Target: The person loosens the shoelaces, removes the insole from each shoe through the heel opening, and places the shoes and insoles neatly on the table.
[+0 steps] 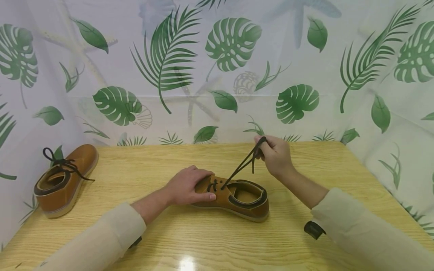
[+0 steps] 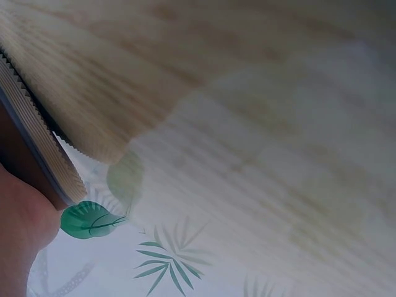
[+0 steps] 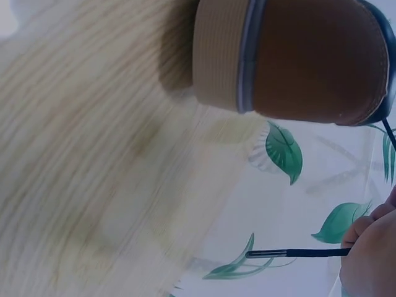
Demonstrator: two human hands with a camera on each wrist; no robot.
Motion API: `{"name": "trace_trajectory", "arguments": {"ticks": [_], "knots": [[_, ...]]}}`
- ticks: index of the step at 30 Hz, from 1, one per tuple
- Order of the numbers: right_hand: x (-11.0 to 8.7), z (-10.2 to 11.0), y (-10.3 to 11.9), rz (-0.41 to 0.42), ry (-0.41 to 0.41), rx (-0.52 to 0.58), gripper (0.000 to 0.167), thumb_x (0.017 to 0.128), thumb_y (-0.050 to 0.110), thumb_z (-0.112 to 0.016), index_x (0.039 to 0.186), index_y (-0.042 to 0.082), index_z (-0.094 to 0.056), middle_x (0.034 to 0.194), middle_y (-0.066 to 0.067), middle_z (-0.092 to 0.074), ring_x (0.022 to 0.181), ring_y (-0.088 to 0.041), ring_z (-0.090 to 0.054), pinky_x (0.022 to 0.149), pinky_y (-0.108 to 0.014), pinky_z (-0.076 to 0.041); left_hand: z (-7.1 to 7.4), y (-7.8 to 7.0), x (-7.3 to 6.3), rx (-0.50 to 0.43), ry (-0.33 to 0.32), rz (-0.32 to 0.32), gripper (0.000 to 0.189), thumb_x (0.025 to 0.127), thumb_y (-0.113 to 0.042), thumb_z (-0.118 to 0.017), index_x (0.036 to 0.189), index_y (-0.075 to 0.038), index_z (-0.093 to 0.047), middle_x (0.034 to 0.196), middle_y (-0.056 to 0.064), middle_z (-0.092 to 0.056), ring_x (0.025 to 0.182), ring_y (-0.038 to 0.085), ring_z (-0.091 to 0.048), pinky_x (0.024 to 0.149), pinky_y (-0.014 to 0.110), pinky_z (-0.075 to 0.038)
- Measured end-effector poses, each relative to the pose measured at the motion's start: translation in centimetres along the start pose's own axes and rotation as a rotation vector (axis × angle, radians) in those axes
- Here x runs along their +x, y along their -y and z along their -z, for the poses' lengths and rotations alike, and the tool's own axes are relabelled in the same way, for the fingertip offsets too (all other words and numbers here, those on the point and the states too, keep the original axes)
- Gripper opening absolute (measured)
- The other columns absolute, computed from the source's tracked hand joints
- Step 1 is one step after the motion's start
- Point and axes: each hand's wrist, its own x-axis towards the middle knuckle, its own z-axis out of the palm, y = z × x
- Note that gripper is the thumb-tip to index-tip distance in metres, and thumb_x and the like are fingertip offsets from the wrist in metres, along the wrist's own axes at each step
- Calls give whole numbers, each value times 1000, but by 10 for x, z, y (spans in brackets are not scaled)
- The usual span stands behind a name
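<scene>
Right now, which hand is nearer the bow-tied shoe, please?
Left hand: it grips the other shoe, right of the bow-tied shoe; the right hand, holding laces, is farther right.

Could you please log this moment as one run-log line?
left hand: grips brown lace-up shoe near toe | right hand: holds black shoelace raised | matching shoe: at left, with black bow
</scene>
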Motion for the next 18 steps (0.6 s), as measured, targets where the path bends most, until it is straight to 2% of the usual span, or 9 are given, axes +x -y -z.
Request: {"name": "trace_trajectory", "arguments": {"ticks": [3,9,13,15,18], "knots": [[1,3,-2,1,9,-26,45,103,15,-52,63,-4,-61,54,-12,-59,47,-10,-52,47,-24,-41,1,0,0,0,3,-1,70,88,-61,-63,141,-16,-56,130,-2,-65,107,18,-56,88,36,-47],[4,9,-5,-24,5,4,48,105,19,-49,64,-5,-60,52,-2,-55,45,-11,-44,44,-24,-36,1,-1,0,-5,3,-1,70,88,-61,-63,141,-16,-56,130,-2,-65,107,18,-57,88,36,-47],[5,12,-6,-36,6,-3,48,105,19,-49,65,-5,-60,53,0,-55,45,-11,-44,43,-24,-36,1,-1,0,-2,-1,-4,70,88,-61,-63,140,-16,-57,130,-1,-66,107,18,-57,88,36,-47],[5,13,-6,-59,3,-1,47,105,19,-49,66,-5,-60,53,1,-54,45,-10,-45,44,-23,-36,1,-1,0,-2,-2,-4,70,88,-61,-63,140,-15,-57,130,-1,-66,107,18,-57,88,36,-47],[6,15,-5,-118,-7,64,46,105,20,-48,69,-6,-59,55,3,-55,47,-9,-49,45,-21,-40,1,-1,0,1,-1,-1,69,88,-61,-63,140,-16,-57,129,-2,-66,107,18,-57,88,36,-47]]}}
